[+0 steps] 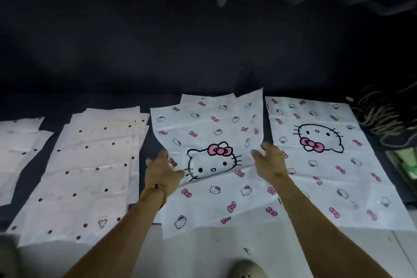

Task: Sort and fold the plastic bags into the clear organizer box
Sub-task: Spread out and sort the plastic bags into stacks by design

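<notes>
A white plastic bag printed with a cat face and pink bows (209, 194) lies flat in the middle, with more bags under its top edge. My left hand (161, 172) hovers over its left side, fingers spread and empty. My right hand (270, 161) is over its right edge, fingers apart, holding nothing. A second cat-face bag (327, 165) lies flat to the right. A stack of pale pink bags with dark dots (90, 176) sits to the left. Another pale dotted bag (15, 153) is at the far left. No clear organizer box is in view.
The bags lie on a dark surface (203, 52) that reaches far back. A tangle of cords (381, 119) and a green object (406, 162) sit at the right edge. Light floor (225, 250) and my shoe tips (246, 269) show at the bottom.
</notes>
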The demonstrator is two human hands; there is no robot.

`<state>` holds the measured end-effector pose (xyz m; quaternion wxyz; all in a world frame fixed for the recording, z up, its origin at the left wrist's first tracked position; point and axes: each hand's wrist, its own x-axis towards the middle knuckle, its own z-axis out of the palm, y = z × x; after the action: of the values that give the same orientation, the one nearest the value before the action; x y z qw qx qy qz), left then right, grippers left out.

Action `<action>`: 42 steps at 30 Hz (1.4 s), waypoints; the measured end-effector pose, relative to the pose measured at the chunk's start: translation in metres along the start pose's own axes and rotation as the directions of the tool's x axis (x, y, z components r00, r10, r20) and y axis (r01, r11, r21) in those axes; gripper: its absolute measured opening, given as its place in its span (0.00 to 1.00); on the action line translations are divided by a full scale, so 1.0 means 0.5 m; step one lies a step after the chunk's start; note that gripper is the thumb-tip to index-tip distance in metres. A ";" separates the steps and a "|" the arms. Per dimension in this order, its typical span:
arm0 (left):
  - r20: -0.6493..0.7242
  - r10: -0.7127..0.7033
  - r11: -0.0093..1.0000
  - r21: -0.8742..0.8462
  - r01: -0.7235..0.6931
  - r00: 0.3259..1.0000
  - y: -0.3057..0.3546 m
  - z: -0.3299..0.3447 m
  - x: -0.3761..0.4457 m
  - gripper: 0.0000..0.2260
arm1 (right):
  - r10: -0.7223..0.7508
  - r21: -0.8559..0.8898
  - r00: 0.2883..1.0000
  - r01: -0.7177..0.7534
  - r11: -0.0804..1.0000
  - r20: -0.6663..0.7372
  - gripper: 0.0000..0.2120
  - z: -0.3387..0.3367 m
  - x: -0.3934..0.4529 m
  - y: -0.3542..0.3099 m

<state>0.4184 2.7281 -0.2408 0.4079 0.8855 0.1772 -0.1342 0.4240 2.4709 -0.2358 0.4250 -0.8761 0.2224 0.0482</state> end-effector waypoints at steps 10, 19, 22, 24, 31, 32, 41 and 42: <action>0.126 0.162 0.966 -0.223 -0.131 0.979 0.154 0.152 -0.051 0.05 | 0.061 0.200 0.971 -0.014 0.980 -0.232 0.13 -0.232 -0.005 0.110; 0.269 0.321 0.944 -0.166 -0.284 0.908 0.334 0.394 -0.070 0.22 | 0.299 0.105 0.857 -0.281 0.954 -0.419 0.10 -0.445 0.058 0.336; 0.244 0.283 0.959 -0.054 -0.279 0.928 0.329 0.436 -0.071 0.28 | 0.347 -0.077 0.848 -0.409 0.909 -0.401 0.14 -0.449 0.091 0.380; 0.192 0.278 0.960 -0.023 -0.279 0.941 0.324 0.456 -0.077 0.29 | 0.338 -0.180 0.850 -0.436 0.882 -0.404 0.20 -0.442 0.105 0.393; 0.144 0.243 0.970 -0.023 -0.242 0.959 0.312 0.433 -0.099 0.19 | 0.370 0.029 0.879 -0.379 0.925 -0.300 0.14 -0.393 0.103 0.353; 0.141 0.241 0.971 -0.020 -0.240 0.960 0.299 0.414 -0.099 0.18 | 0.353 0.063 0.891 -0.350 0.935 -0.286 0.09 -0.374 0.095 0.341; -0.003 0.079 0.996 0.040 -0.079 0.997 0.093 0.122 -0.079 0.15 | 0.117 0.228 0.990 -0.096 0.969 -0.081 0.08 -0.105 0.034 0.139; -0.006 0.068 0.997 0.049 -0.068 0.998 0.077 0.098 -0.072 0.16 | 0.104 0.218 0.991 -0.083 0.973 -0.089 0.07 -0.082 0.032 0.118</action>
<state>0.3974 2.6596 -0.2322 0.3901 0.9011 0.1452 -0.1213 0.4089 2.4021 -0.2567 0.5022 -0.8153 0.2882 0.0003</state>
